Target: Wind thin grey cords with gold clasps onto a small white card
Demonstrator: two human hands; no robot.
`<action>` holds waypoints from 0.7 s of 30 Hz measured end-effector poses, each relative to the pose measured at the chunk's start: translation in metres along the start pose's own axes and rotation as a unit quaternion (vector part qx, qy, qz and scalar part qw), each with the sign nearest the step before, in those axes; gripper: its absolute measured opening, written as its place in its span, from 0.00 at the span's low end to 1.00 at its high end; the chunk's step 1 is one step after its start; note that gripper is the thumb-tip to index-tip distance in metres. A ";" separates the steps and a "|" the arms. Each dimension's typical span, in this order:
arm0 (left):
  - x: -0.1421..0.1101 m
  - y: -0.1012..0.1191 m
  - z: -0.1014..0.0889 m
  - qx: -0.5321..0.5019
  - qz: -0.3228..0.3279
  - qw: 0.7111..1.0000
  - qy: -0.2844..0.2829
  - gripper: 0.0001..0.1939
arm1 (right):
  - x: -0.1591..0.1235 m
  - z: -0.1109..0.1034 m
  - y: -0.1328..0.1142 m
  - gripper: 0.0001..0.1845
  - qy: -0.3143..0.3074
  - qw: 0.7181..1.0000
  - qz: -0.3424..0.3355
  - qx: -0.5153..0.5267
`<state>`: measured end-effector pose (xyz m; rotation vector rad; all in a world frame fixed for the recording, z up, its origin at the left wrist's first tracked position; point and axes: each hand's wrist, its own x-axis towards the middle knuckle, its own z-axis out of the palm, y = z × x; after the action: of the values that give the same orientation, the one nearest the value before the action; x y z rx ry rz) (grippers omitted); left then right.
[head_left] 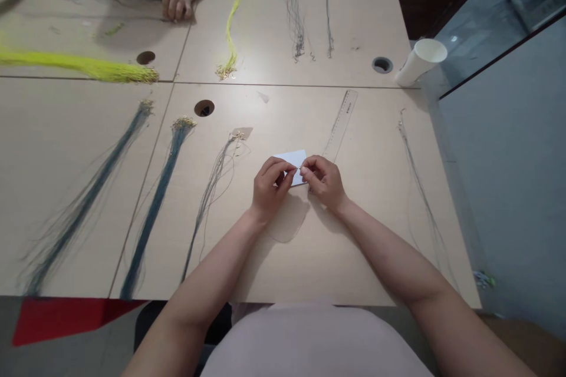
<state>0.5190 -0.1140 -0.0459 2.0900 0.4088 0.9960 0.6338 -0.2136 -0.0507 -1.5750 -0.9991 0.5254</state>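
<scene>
Over a small white card (293, 157), my left hand (269, 188) and my right hand (327, 184) are closed in pinches, fingertips almost meeting. Between them shows a tiny gold-coloured piece, too small to name surely. A thin cord (283, 241) hangs in a loop below both hands and seems to run up into each pinch. Just beyond my right hand lies a clear ruler (341, 123), its near end beside the fingers. To the left of my left hand is a loose bundle of grey cords (214, 179) with gold-coloured ends.
Two blue-green cord bundles (161, 188) lie further left. Yellow cords (88, 65) and grey strands (296, 23) are across the table seam. A white cylinder (420, 62) stands at the right edge; thin cords (415, 162) lie nearer. Another person's hand (177, 3) rests at top left.
</scene>
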 end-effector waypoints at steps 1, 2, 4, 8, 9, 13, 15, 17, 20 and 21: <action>0.000 0.000 0.000 0.001 0.001 1.000 0.000 0.02 | 0.000 0.000 0.000 0.08 0.000 1.000 0.002 0.000; 0.000 0.000 0.000 0.002 0.002 1.000 0.000 0.02 | 0.000 0.000 0.000 0.08 0.000 1.000 0.003 0.001; 0.000 0.000 0.000 0.002 0.004 1.000 -0.002 0.02 | 0.000 0.000 0.000 0.08 0.000 1.000 0.002 0.004; 0.000 0.000 0.000 0.003 0.005 1.000 -0.007 0.02 | 0.000 0.001 0.000 0.08 -0.004 1.000 0.002 0.008; 0.000 0.000 0.000 0.005 0.005 1.000 -0.007 0.02 | 0.000 0.001 0.000 0.08 -0.006 1.000 0.003 0.010; 0.000 -0.001 0.000 0.006 0.004 1.000 -0.009 0.03 | 0.000 0.000 0.000 0.08 -0.008 1.000 0.006 0.011; 0.000 -0.002 0.000 0.006 0.003 1.000 -0.011 0.03 | 0.001 0.001 0.000 0.08 -0.008 1.000 0.008 0.009; 0.000 -0.002 0.000 0.008 0.002 1.000 -0.015 0.02 | 0.001 0.001 0.000 0.08 -0.007 1.000 0.010 0.009; 0.000 -0.002 -0.001 0.011 0.006 1.000 -0.018 0.02 | 0.001 0.001 -0.001 0.08 -0.005 1.000 0.006 0.010; 0.000 -0.002 -0.001 0.010 0.008 1.000 -0.018 0.03 | 0.001 0.002 -0.001 0.08 -0.005 1.000 0.004 0.010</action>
<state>0.5180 -0.1120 -0.0469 2.1292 0.3870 0.9662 0.6326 -0.2122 -0.0502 -1.5605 -0.9925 0.5471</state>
